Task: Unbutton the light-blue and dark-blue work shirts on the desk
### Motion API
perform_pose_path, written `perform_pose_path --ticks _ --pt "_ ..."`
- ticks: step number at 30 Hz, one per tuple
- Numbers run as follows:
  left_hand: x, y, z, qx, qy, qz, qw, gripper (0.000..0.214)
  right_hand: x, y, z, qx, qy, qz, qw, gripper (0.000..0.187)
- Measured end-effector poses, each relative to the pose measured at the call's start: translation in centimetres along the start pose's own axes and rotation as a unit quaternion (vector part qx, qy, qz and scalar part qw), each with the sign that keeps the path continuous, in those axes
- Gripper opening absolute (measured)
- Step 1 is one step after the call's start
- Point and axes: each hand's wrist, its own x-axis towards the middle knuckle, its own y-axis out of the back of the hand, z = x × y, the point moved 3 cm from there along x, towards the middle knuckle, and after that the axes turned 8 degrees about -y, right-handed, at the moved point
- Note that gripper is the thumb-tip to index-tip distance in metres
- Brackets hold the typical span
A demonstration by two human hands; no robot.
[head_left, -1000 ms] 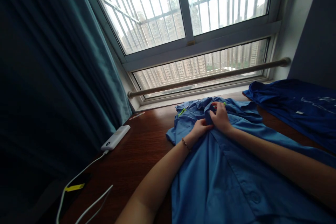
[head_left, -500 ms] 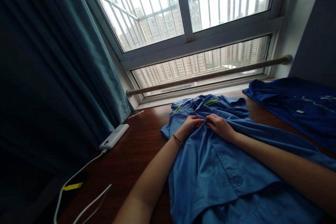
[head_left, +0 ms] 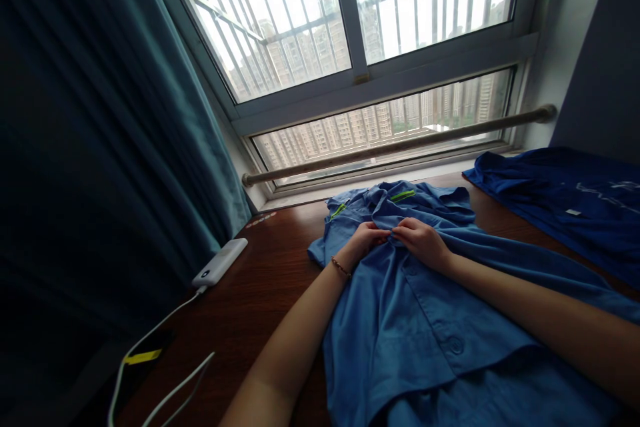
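A light blue button-front shirt (head_left: 400, 333) with green-yellow trim on its chest lies spread on the brown wooden surface (head_left: 250, 307), its collar end toward the window. My left hand (head_left: 369, 237) pinches the front placket in the middle of the shirt. Fingertip to fingertip with it, my right hand (head_left: 423, 241) grips the same spot from the other side. Cloth is gathered into folds around both hands. Whatever small part lies between the fingertips is hidden. Lower on the placket a button (head_left: 454, 345) shows near the hem.
A darker blue garment (head_left: 565, 203) lies at the right. To the left are a white power bank (head_left: 220, 262) with a white cable (head_left: 160, 320), a yellow tag (head_left: 143, 357) and a long curtain (head_left: 165, 113). A metal rail (head_left: 400, 145) crosses the window behind the shirt.
My fingers have shifted slightly at the placket, and the cloth between them sits a little flatter. Both hands stay on the same spot of the shirt.
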Motion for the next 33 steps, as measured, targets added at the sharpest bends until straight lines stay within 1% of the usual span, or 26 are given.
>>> perform_pose_path --ticks 3,6,11,13,14,15,16,18,19,20,22,24,25,26,27,28,30,31,33 --pt "0.2 0.1 -0.2 0.007 -0.026 -0.02 0.999 0.024 0.0 0.2 -0.2 -0.005 0.005 -0.004 1.0 0.024" --pt "0.3 0.1 -0.2 0.039 -0.054 -0.034 0.997 0.023 0.0 0.2 -0.3 -0.011 0.01 -0.011 1.0 0.024" --pt "-0.4 -0.4 0.4 0.112 -0.091 -0.015 0.99 0.02 0.3 0.0 0.0 0.018 -0.012 -0.011 1.0 0.019" --pt "-0.9 -0.9 0.8 0.147 -0.132 -0.003 0.98 0.017 0.4 -0.2 0.2 0.023 -0.016 -0.016 0.999 0.017" --pt "-1.2 -1.2 1.0 0.176 -0.163 0.003 0.971 0.017 0.4 -0.3 0.2 0.019 -0.015 -0.021 0.999 0.016" --pt "-1.5 -1.5 1.2 0.216 -0.199 0.01 0.956 0.015 0.5 -0.4 0.3 0.01 -0.014 -0.027 0.999 0.015" --pt "-1.8 -1.8 1.4 0.265 -0.237 0.017 0.935 0.013 0.5 -0.4 0.3 -0.003 -0.013 -0.032 0.999 0.014" --pt "-2.4 -2.4 1.8 0.374 -0.299 0.031 0.877 0.01 0.5 -0.5 0.3 -0.03 -0.015 -0.04 0.999 0.013" --pt "-2.7 -2.7 2.0 0.424 -0.321 0.036 0.846 0.012 0.5 -0.5 0.2 -0.043 -0.02 -0.04 0.998 0.013" --pt "-3.0 -3.0 2.1 0.464 -0.337 0.036 0.818 0.014 0.4 -0.5 0.2 -0.054 -0.026 -0.037 0.997 0.013" --pt "-3.5 -3.4 2.3 0.523 -0.361 0.027 0.772 0.015 0.3 -0.4 0.1 -0.071 -0.042 -0.029 0.996 0.014" --pt "-3.9 -3.9 2.5 0.557 -0.377 0.017 0.739 0.016 0.2 -0.3 0.0 -0.075 -0.065 -0.017 0.995 0.016" --pt "-4.1 -4.0 2.6 0.564 -0.383 0.014 0.731 0.017 0.2 -0.3 0.1 -0.068 -0.077 -0.013 0.995 0.017" --pt "-4.2 -4.2 2.6 0.564 -0.386 0.012 0.73 0.018 0.1 -0.3 0.2 -0.051 -0.09 -0.012 0.995 0.018" --pt "-4.3 -4.2 2.7 0.555 -0.387 0.013 0.736 0.019 0.1 -0.3 0.3 -0.025 -0.104 -0.012 0.994 0.018" --pt "-4.3 -4.2 2.8 0.536 -0.386 0.015 0.751 0.019 0.1 -0.3 0.6 0.012 -0.119 -0.011 0.993 0.017" --pt "-3.9 -3.9 2.8 0.472 -0.373 0.03 0.798 0.02 0.2 -0.3 1.1 0.105 -0.153 -0.004 0.983 0.013" --pt "-3.7 -3.7 2.8 0.434 -0.361 0.036 0.825 0.021 0.2 -0.3 1.4 0.155 -0.176 0.001 0.972 0.011" --pt "-2.9 -3.2 2.5 0.359 -0.333 0.036 0.871 0.024 0.3 -0.4 1.9 0.257 -0.222 0.0 0.941 0.009"
